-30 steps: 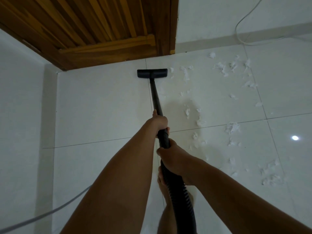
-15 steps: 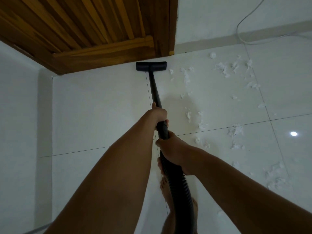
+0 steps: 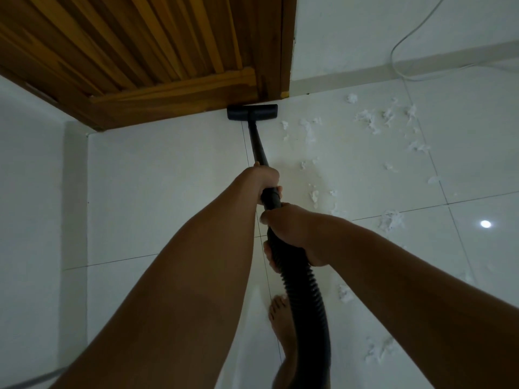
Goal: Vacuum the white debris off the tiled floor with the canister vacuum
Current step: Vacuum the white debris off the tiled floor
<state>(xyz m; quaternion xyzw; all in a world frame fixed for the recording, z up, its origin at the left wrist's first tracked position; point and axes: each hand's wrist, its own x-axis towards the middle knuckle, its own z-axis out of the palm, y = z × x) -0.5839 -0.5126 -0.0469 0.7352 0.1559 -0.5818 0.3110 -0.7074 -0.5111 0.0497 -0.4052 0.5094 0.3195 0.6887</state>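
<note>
A black vacuum wand (image 3: pixel 257 144) runs forward to a flat black floor nozzle (image 3: pixel 252 112) that lies on the white tiled floor (image 3: pixel 168 192) right against the foot of the wooden door. My left hand (image 3: pixel 264 178) grips the wand higher up. My right hand (image 3: pixel 292 231) grips it just below, where the ribbed black hose (image 3: pixel 306 299) begins. White fluffy debris (image 3: pixel 370 122) is scattered over the tiles to the right of the nozzle, with more bits near the tile joint (image 3: pixel 390 220) and by my right arm (image 3: pixel 379 352). The canister is out of view.
A slatted wooden door (image 3: pixel 157 51) fills the top left. A white wall with a skirting (image 3: pixel 393 66) runs along the back right, where a thin white cable (image 3: pixel 398 46) hangs down. My bare foot (image 3: pixel 283 327) stands under the hose. A grey cord (image 3: pixel 31 381) crosses the bottom left corner.
The nozzle has been pushed forward across the tile until it meets the bottom of the door. Both hands keep their grip and have moved forward with the wand.
</note>
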